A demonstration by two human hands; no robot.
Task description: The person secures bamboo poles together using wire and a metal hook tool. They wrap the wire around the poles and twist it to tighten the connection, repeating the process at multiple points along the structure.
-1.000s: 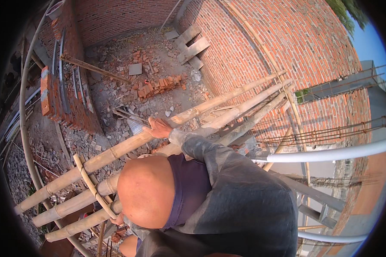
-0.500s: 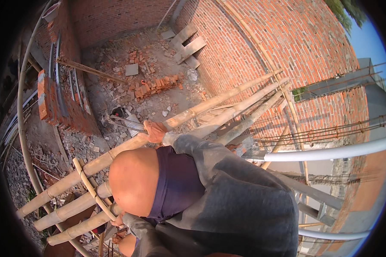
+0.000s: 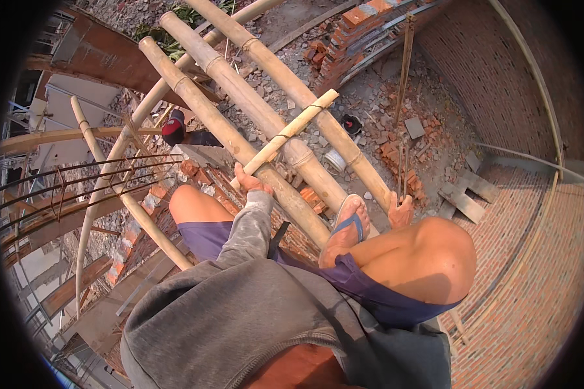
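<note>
My left hand (image 3: 252, 180) is closed around the near end of a short bamboo crosspiece (image 3: 292, 133), which lies across several thick bamboo poles (image 3: 266, 117) and is tied to them. At the end of the rightmost pole, my right hand (image 3: 401, 211) grips a thin, doubled strand (image 3: 402, 162) stretching away over the rubble; whether it is rope or wire I cannot tell. My foot in a blue-strapped flip-flop (image 3: 350, 227) rests on the middle pole, between my hands. My bent right knee (image 3: 444, 259) is close to my right hand.
Far below lie rubble, brick piles (image 3: 392, 152) and a white bucket (image 3: 335, 161). A person in a dark and red cap (image 3: 174, 127) is beneath the poles at left. Rusty rebar (image 3: 65, 188) juts in there. A brick wall (image 3: 519, 259) rises at right.
My view has swung left and down, bringing both hands, my foot and the pole ends into sight. My left hand stays at the crosspiece; my right still holds the strand.
</note>
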